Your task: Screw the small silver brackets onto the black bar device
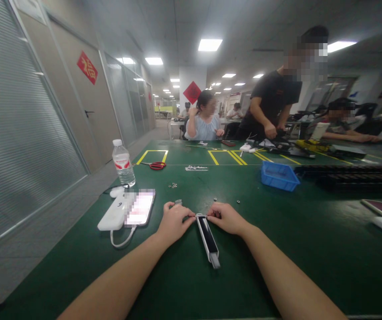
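Observation:
A slim white case with a black top face (208,235) lies lengthwise on the green table, a grey plug-like piece (215,260) sticking out of its near end. At its far end, a thin white edge or loop shows between my hands. My left hand (176,221) pinches the left corner there with thumb and forefinger. From the right, my right hand (226,218) has its fingertips closed on the opposite corner. Any tiny part inside the fingertips is hidden. Just beyond my left fingers sits a small grey piece (178,202). Small metal nuts (238,202) lie past my right hand.
Left: a water bottle (123,163), white power bank (114,215) and cabled phone (141,208). Farther off are red-handled scissors (158,166), small metal parts (172,185), white strips (196,168) and a blue bin (279,176). A person in black (271,100) stands across the table.

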A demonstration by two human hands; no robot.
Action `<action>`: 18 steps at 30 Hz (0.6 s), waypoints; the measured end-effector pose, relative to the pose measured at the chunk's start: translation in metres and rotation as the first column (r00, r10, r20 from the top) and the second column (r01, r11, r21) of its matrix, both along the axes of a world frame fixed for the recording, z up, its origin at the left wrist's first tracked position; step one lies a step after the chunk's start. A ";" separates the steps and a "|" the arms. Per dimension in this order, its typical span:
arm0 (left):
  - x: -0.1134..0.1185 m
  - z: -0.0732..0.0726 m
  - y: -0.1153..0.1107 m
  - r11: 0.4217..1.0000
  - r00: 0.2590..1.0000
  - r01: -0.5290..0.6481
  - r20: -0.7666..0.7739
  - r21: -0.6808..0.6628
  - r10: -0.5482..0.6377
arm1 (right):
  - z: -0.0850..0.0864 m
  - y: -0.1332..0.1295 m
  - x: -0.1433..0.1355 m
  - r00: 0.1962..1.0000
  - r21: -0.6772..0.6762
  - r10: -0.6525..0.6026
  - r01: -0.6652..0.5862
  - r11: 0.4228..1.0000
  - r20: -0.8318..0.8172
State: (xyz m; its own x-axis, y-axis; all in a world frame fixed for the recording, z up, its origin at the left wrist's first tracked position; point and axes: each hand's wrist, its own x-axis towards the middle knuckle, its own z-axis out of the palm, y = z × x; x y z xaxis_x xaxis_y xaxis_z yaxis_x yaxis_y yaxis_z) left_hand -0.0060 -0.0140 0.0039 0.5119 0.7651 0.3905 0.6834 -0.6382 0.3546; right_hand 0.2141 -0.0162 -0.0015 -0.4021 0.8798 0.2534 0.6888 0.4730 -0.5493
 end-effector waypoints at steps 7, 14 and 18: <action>0.000 -0.002 0.001 1.000 1.000 0.004 0.005 0.013 -0.004 | 0.002 -0.002 -0.003 1.000 -0.005 0.011 -0.011 1.000 -0.005; 0.000 -0.001 0.001 1.000 1.000 0.007 0.003 0.015 -0.007 | 0.002 -0.002 -0.002 1.000 0.003 0.012 -0.012 1.000 -0.006; 0.000 0.000 0.001 1.000 1.000 0.010 -0.003 0.009 -0.010 | 0.002 -0.002 -0.003 1.000 0.009 0.015 -0.015 1.000 -0.005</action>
